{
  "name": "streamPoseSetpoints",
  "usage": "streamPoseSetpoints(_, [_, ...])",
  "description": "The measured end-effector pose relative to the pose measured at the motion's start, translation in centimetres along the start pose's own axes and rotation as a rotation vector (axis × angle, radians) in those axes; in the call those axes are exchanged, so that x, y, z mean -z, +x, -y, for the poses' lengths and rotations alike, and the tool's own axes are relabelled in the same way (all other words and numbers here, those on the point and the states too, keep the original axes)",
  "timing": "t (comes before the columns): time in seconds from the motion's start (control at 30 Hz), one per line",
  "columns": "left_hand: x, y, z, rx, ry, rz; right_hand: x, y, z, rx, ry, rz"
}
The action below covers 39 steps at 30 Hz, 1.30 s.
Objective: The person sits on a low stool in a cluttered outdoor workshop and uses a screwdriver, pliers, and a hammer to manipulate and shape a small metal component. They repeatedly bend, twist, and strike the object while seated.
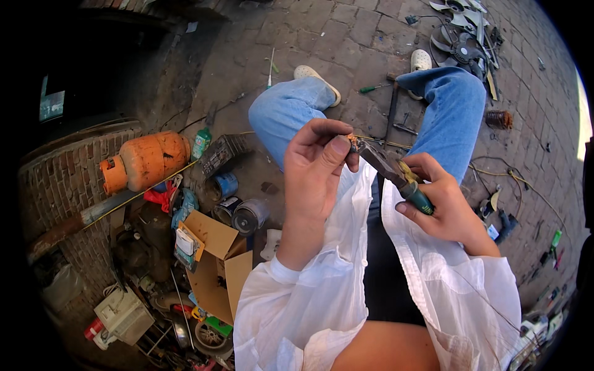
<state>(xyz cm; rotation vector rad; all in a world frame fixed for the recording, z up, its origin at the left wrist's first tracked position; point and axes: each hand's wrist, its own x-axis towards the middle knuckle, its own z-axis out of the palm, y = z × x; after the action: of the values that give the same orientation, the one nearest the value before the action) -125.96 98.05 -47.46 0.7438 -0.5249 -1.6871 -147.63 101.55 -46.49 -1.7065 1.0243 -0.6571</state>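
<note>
My left hand (318,167) pinches a small piece with orange copper-coloured bits (351,141), perhaps wire, between thumb and fingers at the middle of the view. My right hand (436,201) grips dark metal pliers (390,170) with green and yellow handles. The pliers' jaws meet that small piece at my left fingertips, so its exact shape is partly hidden. Both hands are over my lap, above my white open shirt and between my blue-jeaned knees.
Left stand an orange gas cylinder (151,157), cardboard box (216,266), cans (247,216) and jumbled parts. On the brick paving (346,43) ahead lie a hammer (391,114), screwdriver (368,88), fan parts (461,49) and a rusty coil (498,119). Cables (513,173) and tools lie rightward.
</note>
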Motion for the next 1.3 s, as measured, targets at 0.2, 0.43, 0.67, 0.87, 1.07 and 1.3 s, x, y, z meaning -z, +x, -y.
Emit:
streamPoseSetpoints(0.2, [0.0, -0.3, -0.6, -0.016, 0.19, 0.0, 0.1, -0.2, 0.1, -0.044, -0.06, 0.051])
streamPoseSetpoints(0.43, [1.1, -0.3, -0.5, 0.136, -0.014, 0.022, -0.4, -0.6, -0.6, -0.029, -0.008, 0.027])
streamPoseSetpoints(0.67, [1.3, 0.4, 1.1, 0.258, -0.447, 0.15, -0.7, -0.4, -1.0, -0.028, 0.229, 0.088])
streamPoseSetpoints(0.87, [1.0, 0.2, 0.3, 0.152, -0.181, 0.114, -0.4, -0.7, -0.5, 0.005, 0.077, -0.009])
streamPoseSetpoints(1.07, [0.1, -0.3, -0.3, 0.085, 0.0, 0.042, -0.4, -0.7, -0.5, 0.004, 0.042, -0.011])
streamPoseSetpoints(1.3, [-0.1, -0.7, -0.9, -0.005, 0.228, 0.0, -0.1, -1.0, -0.3, 0.01, -0.017, -0.005])
